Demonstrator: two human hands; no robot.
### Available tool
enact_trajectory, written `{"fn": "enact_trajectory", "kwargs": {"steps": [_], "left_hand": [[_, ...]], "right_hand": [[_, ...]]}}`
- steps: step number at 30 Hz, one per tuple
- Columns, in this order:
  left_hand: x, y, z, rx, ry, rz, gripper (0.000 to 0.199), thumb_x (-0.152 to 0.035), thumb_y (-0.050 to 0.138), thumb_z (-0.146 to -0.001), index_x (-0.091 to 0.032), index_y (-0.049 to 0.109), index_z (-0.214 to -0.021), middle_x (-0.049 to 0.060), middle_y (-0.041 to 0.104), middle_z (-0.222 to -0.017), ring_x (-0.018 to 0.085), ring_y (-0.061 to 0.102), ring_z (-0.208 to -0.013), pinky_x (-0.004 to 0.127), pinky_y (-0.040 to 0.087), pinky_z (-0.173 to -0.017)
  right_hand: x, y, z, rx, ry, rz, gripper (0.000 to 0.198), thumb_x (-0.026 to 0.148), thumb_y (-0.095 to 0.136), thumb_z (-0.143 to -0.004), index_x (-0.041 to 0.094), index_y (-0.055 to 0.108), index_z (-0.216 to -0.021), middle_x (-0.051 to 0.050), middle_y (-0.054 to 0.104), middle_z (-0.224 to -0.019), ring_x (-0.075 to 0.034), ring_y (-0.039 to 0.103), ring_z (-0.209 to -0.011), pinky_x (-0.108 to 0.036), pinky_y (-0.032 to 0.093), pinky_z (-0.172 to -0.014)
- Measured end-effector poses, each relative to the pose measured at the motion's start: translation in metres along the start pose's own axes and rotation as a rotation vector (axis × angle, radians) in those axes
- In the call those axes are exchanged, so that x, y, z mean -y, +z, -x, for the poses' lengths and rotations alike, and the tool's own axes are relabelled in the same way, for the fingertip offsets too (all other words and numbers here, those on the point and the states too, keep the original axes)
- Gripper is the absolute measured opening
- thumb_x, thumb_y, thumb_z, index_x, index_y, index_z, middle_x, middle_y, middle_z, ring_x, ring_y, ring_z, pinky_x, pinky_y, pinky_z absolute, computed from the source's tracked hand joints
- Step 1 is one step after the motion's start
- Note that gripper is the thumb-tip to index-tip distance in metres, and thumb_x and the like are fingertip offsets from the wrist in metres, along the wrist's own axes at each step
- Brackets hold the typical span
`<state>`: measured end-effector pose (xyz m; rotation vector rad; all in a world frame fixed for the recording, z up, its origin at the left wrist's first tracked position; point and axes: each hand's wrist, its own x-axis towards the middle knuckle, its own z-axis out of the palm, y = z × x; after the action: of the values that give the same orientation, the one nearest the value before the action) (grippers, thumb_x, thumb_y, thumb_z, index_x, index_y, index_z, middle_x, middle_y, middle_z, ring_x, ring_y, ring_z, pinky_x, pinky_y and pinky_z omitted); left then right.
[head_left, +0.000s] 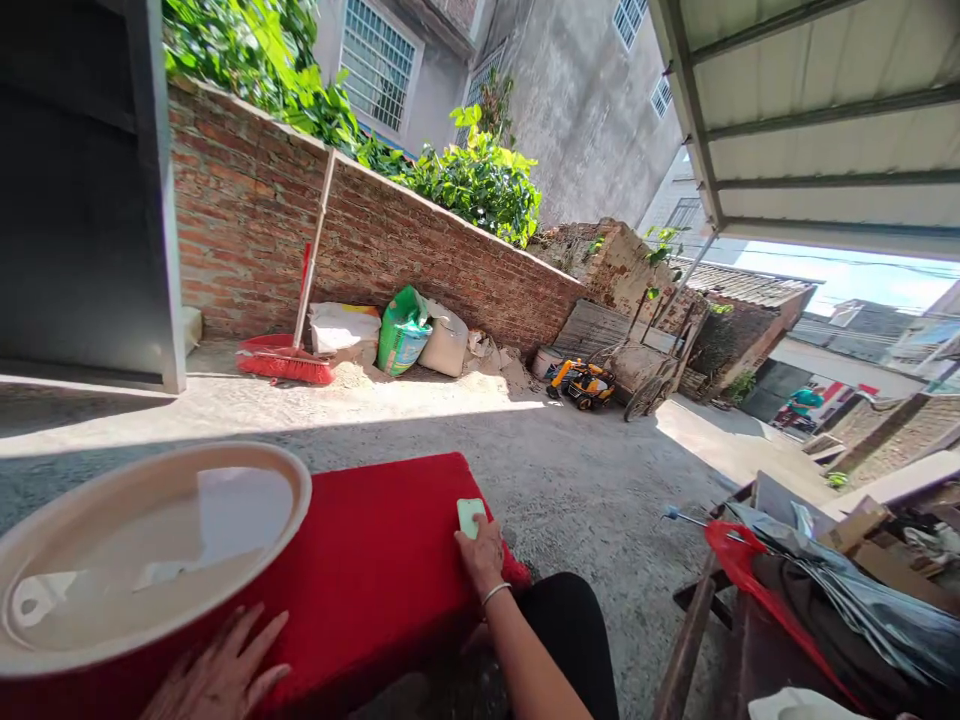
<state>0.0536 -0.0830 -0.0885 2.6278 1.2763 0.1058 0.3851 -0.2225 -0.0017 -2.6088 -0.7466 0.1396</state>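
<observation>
My right hand (482,553) is closed on a small, pale green rounded rectangle (470,514), a phone or a soap bar by its shape; which one I cannot tell. It sits at the far right corner of a red cloth (375,540) spread over a low table. Fingers spread, my left hand (221,670) lies on the cloth's near left part, holding nothing. Beside it stands a wide beige basin (289,535) with clear water in it. Something pale and round shows at the basin's left side, too unclear to name.
A red broom (296,368) and dustpan lean at the brick wall (247,190), near several sacks (405,330). A yellow toy excavator (585,382) stands beside a cart. Piled clutter (840,590) lies at the right. Far off is a person (802,402).
</observation>
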Motion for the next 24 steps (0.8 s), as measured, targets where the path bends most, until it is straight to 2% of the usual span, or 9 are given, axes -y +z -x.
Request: {"fn": "enact_trajectory", "kwargs": {"steps": [2, 4, 7, 9, 12, 15, 18, 21, 24], "left_hand": [[-0.012, -0.007, -0.004, 0.063, 0.05, -0.068, 0.06, -0.047, 0.052, -0.085, -0.034, 0.056, -0.143, 0.002, 0.042, -0.158, 0.027, 0.031, -0.15, 0.045, 0.026, -0.121], [-0.019, -0.018, -0.004, 0.106, 0.049, -0.104, 0.062, -0.047, 0.05, -0.089, -0.031, 0.047, -0.149, 0.005, 0.031, -0.162, 0.027, 0.024, -0.152, 0.047, 0.018, -0.123], [-0.023, -0.033, 0.002, 0.13, 0.02, -0.084, 0.064, -0.051, 0.047, -0.094, -0.029, 0.039, -0.153, 0.007, 0.024, -0.164, 0.028, 0.019, -0.153, 0.049, 0.015, -0.124], [-0.025, -0.04, 0.006, 0.141, 0.016, -0.059, 0.064, -0.051, 0.046, -0.095, -0.028, 0.037, -0.154, 0.007, 0.021, -0.164, 0.027, 0.016, -0.153, 0.049, 0.013, -0.125], [-0.027, -0.042, 0.009, 0.14, 0.015, -0.018, 0.063, -0.05, 0.046, -0.095, -0.029, 0.038, -0.154, 0.007, 0.021, -0.164, 0.028, 0.015, -0.153, 0.049, 0.013, -0.125], [-0.03, -0.04, 0.009, 0.142, 0.002, 0.014, 0.065, -0.051, 0.048, -0.094, -0.028, 0.036, -0.154, 0.009, 0.019, -0.165, 0.03, 0.013, -0.153, 0.052, 0.012, -0.125], [-0.033, -0.038, 0.01, 0.147, 0.005, 0.033, 0.072, -0.055, 0.048, -0.093, -0.025, 0.032, -0.156, 0.01, 0.015, -0.165, 0.032, 0.01, -0.154, 0.055, 0.009, -0.125], [-0.032, -0.034, 0.01, 0.152, 0.012, 0.025, 0.077, -0.058, 0.05, -0.091, -0.024, 0.028, -0.157, 0.011, 0.01, -0.165, 0.032, 0.008, -0.154, 0.056, 0.007, -0.125], [-0.029, -0.028, 0.008, 0.132, 0.005, -0.014, 0.078, -0.057, 0.052, -0.09, -0.025, 0.028, -0.157, 0.01, 0.011, -0.165, 0.033, 0.009, -0.153, 0.057, 0.008, -0.124]], "right_hand": [[0.009, 0.019, 0.01, 0.023, -0.022, 0.012, 0.047, 0.027, 0.059, -0.087, 0.022, 0.055, -0.134, -0.016, 0.057, -0.125, -0.037, 0.056, -0.119, -0.049, 0.043, -0.1], [0.028, 0.042, 0.035, 0.087, -0.119, -0.011, 0.05, 0.025, 0.06, -0.085, 0.023, 0.056, -0.135, -0.016, 0.055, -0.129, -0.037, 0.053, -0.124, -0.048, 0.041, -0.103], [0.059, 0.064, 0.074, 0.256, -0.345, -0.1, 0.05, 0.023, 0.076, -0.07, 0.03, 0.068, -0.119, -0.006, 0.062, -0.12, -0.029, 0.058, -0.117, -0.035, 0.043, -0.1], [0.07, 0.063, 0.082, 0.341, -0.44, -0.163, 0.047, 0.023, 0.082, -0.061, 0.034, 0.073, -0.105, 0.001, 0.066, -0.107, -0.022, 0.062, -0.105, -0.027, 0.047, -0.091], [0.06, 0.039, 0.053, 0.289, -0.365, -0.201, 0.038, 0.031, 0.077, -0.069, 0.03, 0.073, -0.107, 0.0, 0.067, -0.1, -0.02, 0.064, -0.099, -0.025, 0.048, -0.086], [0.03, 0.004, -0.002, 0.11, -0.131, -0.16, 0.045, 0.039, 0.06, -0.083, 0.019, 0.066, -0.122, -0.01, 0.067, -0.103, -0.028, 0.064, -0.103, -0.035, 0.049, -0.089], [0.01, -0.015, -0.036, 0.012, 0.066, -0.088, 0.052, 0.04, 0.051, -0.086, 0.011, 0.06, -0.128, -0.019, 0.067, -0.101, -0.037, 0.064, -0.1, -0.047, 0.05, -0.084], [0.024, 0.007, -0.023, 0.027, 0.072, -0.067, 0.05, 0.038, 0.052, -0.086, 0.014, 0.06, -0.13, -0.02, 0.065, -0.108, -0.036, 0.064, -0.102, -0.047, 0.049, -0.084], [0.065, 0.053, 0.019, 0.11, -0.117, -0.133, 0.046, 0.031, 0.063, -0.079, 0.024, 0.066, -0.124, -0.014, 0.062, -0.117, -0.031, 0.062, -0.109, -0.039, 0.047, -0.089]]}}
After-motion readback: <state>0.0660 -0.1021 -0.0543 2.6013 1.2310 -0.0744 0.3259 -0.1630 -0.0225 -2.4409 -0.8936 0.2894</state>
